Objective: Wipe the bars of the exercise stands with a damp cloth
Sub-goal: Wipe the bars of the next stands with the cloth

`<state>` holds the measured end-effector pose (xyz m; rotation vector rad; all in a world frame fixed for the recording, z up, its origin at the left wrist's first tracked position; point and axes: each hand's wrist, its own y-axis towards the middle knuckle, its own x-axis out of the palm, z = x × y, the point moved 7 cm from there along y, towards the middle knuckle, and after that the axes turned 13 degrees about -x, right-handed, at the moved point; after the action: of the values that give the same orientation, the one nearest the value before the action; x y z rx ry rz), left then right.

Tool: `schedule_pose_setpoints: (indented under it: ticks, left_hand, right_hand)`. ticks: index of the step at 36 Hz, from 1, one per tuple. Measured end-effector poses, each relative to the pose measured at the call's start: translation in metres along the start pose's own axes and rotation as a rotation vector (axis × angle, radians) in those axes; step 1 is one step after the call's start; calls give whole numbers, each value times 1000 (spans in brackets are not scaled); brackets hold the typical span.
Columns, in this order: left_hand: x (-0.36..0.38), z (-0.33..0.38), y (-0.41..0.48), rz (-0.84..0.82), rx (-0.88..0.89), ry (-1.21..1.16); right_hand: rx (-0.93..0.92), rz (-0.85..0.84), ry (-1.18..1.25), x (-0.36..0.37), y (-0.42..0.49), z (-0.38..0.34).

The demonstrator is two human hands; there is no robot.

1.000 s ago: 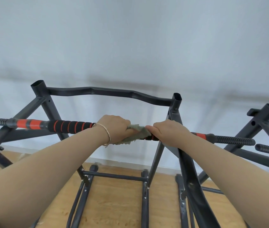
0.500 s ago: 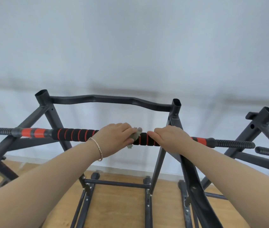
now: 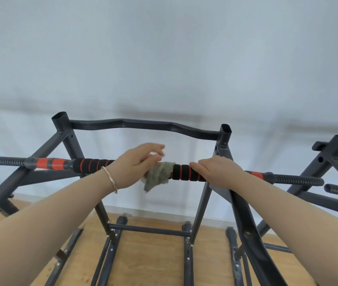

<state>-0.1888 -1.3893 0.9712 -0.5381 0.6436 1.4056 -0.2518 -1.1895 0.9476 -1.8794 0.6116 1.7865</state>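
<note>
The left hand (image 3: 137,167), at the centre of the frame, is open: its fingers reach forward, loosely spread and lifted clear of the bar, and their tips are blurred. The thumb is hidden. Its underside touches a grey-green cloth (image 3: 158,175), which is bunched over the padded bar (image 3: 181,172) and hangs a little below it just right of the wrist. A thin bracelet (image 3: 110,179) circles the left wrist.

Just right of the cloth, with a short stretch of black foam ringed in red between them, the right hand (image 3: 218,172) grips the same bar, knuckles up and fingers curled over the foam.

The bar runs level across the middle of the frame. Its foam gives way to red bands and then to ribbed black ends at the left and right edges. It rests on a dark grey exercise stand (image 3: 64,145), whose slanted legs spread down to feet on the wooden floor (image 3: 149,259) at the bottom. Behind the hands a wavy crossbar (image 3: 143,123) joins the two open-topped uprights of the stand.

At the right edge stands a second stand (image 3: 337,149) with its own ribbed bar end just beside the first. A pale wall (image 3: 164,58) fills the upper half of the frame.
</note>
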Motion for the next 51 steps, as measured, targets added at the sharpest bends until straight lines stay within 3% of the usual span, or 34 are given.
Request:
schedule_pose_setpoints:
  ticks: [2,6,8,10,13,16,18,22,24,27,29,31,36,40,44,46,49,51]
  left_hand:
    - [7,3,5,11,-46,157]
    - [37,8,20,73,17,903]
    - [44,5,27,163,39,1018]
    - [49,0,27,250,101,1021]
    - [51,-6,20,388,191,940]
    - [50,-2,20,371,139,995]
    - [53,1,22,276,125,1132]
    - [47,3,27,177,20,1225]
    - [40,-1,32,140,-55,1196]
    - [27,-2,31,116,-89,1078]
    - [30,2,25,106,-6,1055]
    - [34,2,19,97,62,1077]
    - [39,-1,9,179,91,1138]
    - [38,-1,5,199,125,1140]
    - [42,-1,5,127,122,1173]
    - [36,-3,12,82,35,1134]
    - [26,-5,24,-29,-117,996]
    - [26,-4,26,-39,-120,989]
  right_hand:
    - [62,-58,48,1,-1,3]
    - [119,-117,74,-4,4,4]
    - [103,-77,78,-8,15,-1]
    - [153,-57,145,-6,25,0]
    - [285,-194,394,10,26,1]
    - [336,-211,533,12,22,1]
    - [301,-177,434,10,23,2]
    - [125,-51,3,5,23,-8]
    - [33,23,-209,7,15,-18]
    - [51,52,-340,9,1,-25]
    - [41,74,-300,6,0,-27]
    - [13,53,-81,5,8,-24]
    - [309,-319,537,13,21,-3]
    - [354,-410,608,18,19,-14]
    - [327,-241,400,15,19,-11]
    - [225,-219,133,11,18,-18]
    - [40,-32,-282,5,12,-37]
    - [110,-8,-301,5,5,-41]
